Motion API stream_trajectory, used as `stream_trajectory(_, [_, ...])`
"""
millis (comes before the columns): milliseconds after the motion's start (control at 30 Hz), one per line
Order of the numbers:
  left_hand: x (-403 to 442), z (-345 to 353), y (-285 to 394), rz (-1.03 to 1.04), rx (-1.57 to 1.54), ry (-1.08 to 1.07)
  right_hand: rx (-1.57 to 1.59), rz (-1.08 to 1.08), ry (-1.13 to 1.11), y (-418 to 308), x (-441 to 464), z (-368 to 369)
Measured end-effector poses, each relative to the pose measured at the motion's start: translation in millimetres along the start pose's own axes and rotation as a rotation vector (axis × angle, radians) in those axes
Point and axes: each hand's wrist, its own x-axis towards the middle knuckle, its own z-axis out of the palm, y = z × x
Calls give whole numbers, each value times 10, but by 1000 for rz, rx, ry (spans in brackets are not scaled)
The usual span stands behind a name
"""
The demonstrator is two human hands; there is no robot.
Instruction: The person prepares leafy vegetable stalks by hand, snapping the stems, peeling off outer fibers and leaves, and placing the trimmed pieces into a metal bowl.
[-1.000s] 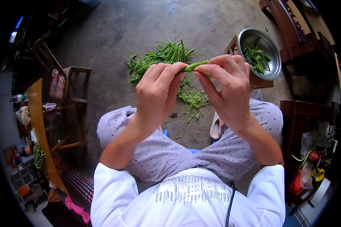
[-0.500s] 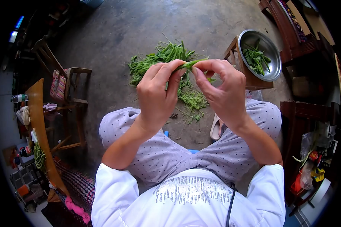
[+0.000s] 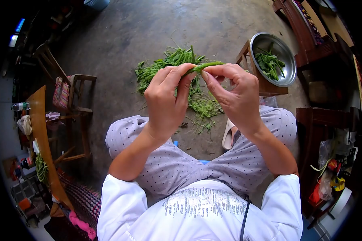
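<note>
Between my two hands, raised over my lap, a leafy green vegetable stem is stretched. My left hand pinches it between thumb and fingers. My right hand pinches the same stem close by, thumb against forefinger. Beyond them on the floor lies a heap of leafy greens, partly hidden by my left hand. Nearer to me is a smaller scatter of thin trimmings. A steel basin to the right holds several green stems.
The basin rests on a small wooden stool. At the left stand a wooden chair with a patterned cushion and a table edge. Dark wooden furniture lines the right side. A blue bucket is at the far top left.
My right fingers have shifted slightly left along the stem, nearer to my left hand. The whole view has tilted a little; the heap and the basin look the same.
</note>
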Motion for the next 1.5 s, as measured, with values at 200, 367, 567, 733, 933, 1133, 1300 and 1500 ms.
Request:
stream_trajectory(200, [-11, 11, 7, 12, 29, -7, 68, 101, 7, -26, 12, -12])
stream_trajectory(367, [-5, 26, 24, 106, 90, 24, 55, 193, 48, -91, 9, -3])
stream_trajectory(567, [4, 12, 50, 35, 26, 17, 342, 398, 85, -42, 32, -12])
stream_trajectory(733, [12, -18, -16, -256, -275, -40, 273, 385, 72, 69, 49, -101])
stream_trajectory(933, [109, -213, -122, -429, -535, 97, 117, 303, 116, 355, 21, -258])
stream_trajectory(1133, [103, -493, -226, -462, -451, 162, 72, 393, 3, 636, -33, -473])
stream_trajectory(1300, [39, -505, -233, -480, -550, 76, -183, 208, -257, 498, -123, -361])
stream_trajectory(1500, [-28, -429, -174, -457, -488, -14, -189, -150, -146, 57, -27, -262])
